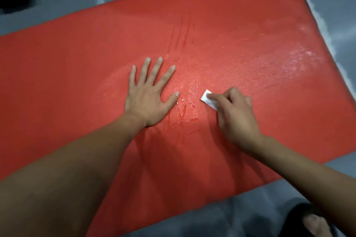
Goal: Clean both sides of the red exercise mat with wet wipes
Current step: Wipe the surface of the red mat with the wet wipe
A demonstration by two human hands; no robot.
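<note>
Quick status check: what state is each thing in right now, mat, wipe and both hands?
Red mat: lying flat on the grey floor, wet streaks and droplets across its middle and right.
Wet wipe: folded small, pressed on the mat.
Left hand: flat, fingers spread, resting on the mat.
Right hand: gripping the wipe.

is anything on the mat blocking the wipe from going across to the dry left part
Only the person's own left hand. It lies flat with spread fingers on the red mat, directly left of the wet wipe that the right hand pinches. Beyond that hand, the mat shows nothing else lying on it.
</note>
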